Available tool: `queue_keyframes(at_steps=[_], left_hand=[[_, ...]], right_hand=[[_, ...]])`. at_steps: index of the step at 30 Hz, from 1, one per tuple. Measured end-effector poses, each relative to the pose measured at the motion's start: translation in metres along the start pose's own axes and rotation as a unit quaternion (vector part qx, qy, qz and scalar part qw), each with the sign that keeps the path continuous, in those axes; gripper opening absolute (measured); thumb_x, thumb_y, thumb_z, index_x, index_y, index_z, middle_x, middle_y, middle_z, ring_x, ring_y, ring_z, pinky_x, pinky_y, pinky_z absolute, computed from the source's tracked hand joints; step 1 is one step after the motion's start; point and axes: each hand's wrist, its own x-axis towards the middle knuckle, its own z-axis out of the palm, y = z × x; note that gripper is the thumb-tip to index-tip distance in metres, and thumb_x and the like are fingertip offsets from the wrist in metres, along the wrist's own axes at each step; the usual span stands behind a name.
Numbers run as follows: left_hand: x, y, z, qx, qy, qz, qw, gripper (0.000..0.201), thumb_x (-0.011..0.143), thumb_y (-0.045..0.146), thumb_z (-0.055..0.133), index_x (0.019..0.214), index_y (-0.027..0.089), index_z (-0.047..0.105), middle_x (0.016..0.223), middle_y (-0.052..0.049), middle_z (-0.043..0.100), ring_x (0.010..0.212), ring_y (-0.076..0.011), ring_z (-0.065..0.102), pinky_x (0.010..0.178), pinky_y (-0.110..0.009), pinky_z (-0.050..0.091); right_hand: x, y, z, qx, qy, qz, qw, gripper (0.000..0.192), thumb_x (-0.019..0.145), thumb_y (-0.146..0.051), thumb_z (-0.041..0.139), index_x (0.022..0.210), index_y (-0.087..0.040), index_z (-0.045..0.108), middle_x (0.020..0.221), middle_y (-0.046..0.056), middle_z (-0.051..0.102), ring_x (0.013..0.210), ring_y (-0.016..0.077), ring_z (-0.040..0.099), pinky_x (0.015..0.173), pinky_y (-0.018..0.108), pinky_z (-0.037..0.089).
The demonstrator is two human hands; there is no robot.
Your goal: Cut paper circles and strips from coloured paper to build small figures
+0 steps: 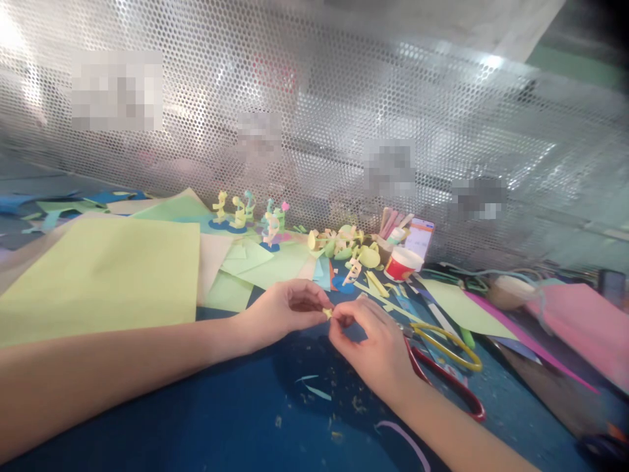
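Observation:
Above the dark blue table my left hand (pixel 289 305) pinches a small yellow star-shaped piece (pixel 327 314) between thumb and fingertips. My right hand (pixel 371 337) meets it from the right, its thumb and forefinger closed at the other side of the piece. Just beyond the hands stands a small pale paper figure (pixel 352 270) on a round blue base (pixel 343 284). Scissors with one red and one yellow handle (pixel 445 377) lie beside my right hand, their blades partly hidden behind it.
Yellow-green sheets (pixel 108 275) lie at left. Several small paper figures (pixel 239 213) stand at the back before a perforated metal screen (pixel 314 131). A red and white cup (pixel 403 264), a phone (pixel 421 236) and a pink item (pixel 584 321) are at right. Paper scraps (pixel 317 392) lie in front.

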Motion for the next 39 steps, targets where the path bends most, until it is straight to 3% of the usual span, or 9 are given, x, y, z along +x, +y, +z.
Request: queue_keyframes(at_steps=[8,15,29,31,34,36,39], left_hand=[[0.0015,-0.0027,-0.0005,0.009,-0.007,-0.013,1.000,0.022,0.071,0.027,0.068,0.087,0.015,0.060,0.081,-0.002,0.063,0.077,-0.0134,0.060,0.076,-0.028,0.046],[0.0023,0.0016,0.0011,0.010,0.038,-0.002,0.999,0.021,0.074,0.025,0.065,0.092,0.015,0.064,0.088,-0.003,0.064,0.086,-0.0149,0.060,0.083,-0.029,0.045],[0.0007,-0.0007,0.0001,0.009,-0.034,-0.015,0.999,0.026,0.075,0.031,0.064,0.098,0.018,0.066,0.096,-0.004,0.068,0.091,-0.0180,0.062,0.082,-0.028,0.047],[0.0012,-0.0021,-0.0007,-0.002,-0.004,-0.021,1.000,0.027,0.073,0.030,0.067,0.096,0.017,0.065,0.092,-0.004,0.068,0.087,-0.0166,0.062,0.079,-0.028,0.047],[0.0019,-0.0024,-0.0016,-0.021,0.031,-0.016,0.999,0.021,0.073,0.025,0.067,0.091,0.015,0.063,0.091,-0.004,0.067,0.088,-0.0157,0.062,0.084,-0.029,0.045],[0.0023,-0.0014,-0.0018,-0.034,0.035,-0.013,0.999,0.018,0.073,0.022,0.067,0.089,0.015,0.062,0.093,-0.004,0.066,0.091,-0.0160,0.061,0.087,-0.030,0.043],[0.0029,-0.0005,-0.0016,-0.037,0.031,-0.013,0.999,0.018,0.072,0.018,0.067,0.089,0.014,0.061,0.092,-0.005,0.066,0.091,-0.0163,0.061,0.088,-0.030,0.043]], right_hand=[[0.0019,-0.0030,-0.0023,0.016,0.006,0.005,1.000,0.012,0.079,-0.010,0.050,0.074,-0.020,0.055,0.066,-0.001,0.056,0.063,0.0122,0.053,0.063,0.025,0.045],[-0.0001,0.0022,0.0004,0.033,0.008,0.099,0.995,0.008,0.082,-0.019,0.053,0.088,-0.021,0.058,0.079,0.001,0.063,0.067,0.0124,0.060,0.066,0.024,0.048],[-0.0008,-0.0006,0.0007,0.022,-0.009,0.037,0.999,0.013,0.072,-0.007,0.051,0.072,-0.020,0.052,0.066,-0.002,0.054,0.064,0.0129,0.054,0.062,0.025,0.046],[-0.0005,-0.0007,0.0005,0.047,-0.017,0.061,0.997,0.010,0.076,-0.010,0.051,0.075,-0.020,0.054,0.070,0.000,0.058,0.066,0.0130,0.056,0.064,0.025,0.048],[0.0002,0.0012,0.0008,0.105,-0.022,0.150,0.983,0.009,0.083,-0.020,0.051,0.089,-0.020,0.058,0.082,0.002,0.064,0.072,0.0139,0.062,0.068,0.025,0.052],[0.0006,0.0028,0.0015,0.131,-0.027,0.193,0.972,0.013,0.084,-0.024,0.051,0.095,-0.021,0.058,0.087,0.004,0.065,0.077,0.0151,0.064,0.070,0.026,0.054],[0.0006,0.0040,0.0034,0.158,-0.039,0.206,0.965,0.013,0.083,-0.026,0.053,0.094,-0.021,0.059,0.088,0.003,0.066,0.080,0.0156,0.064,0.072,0.026,0.054]])
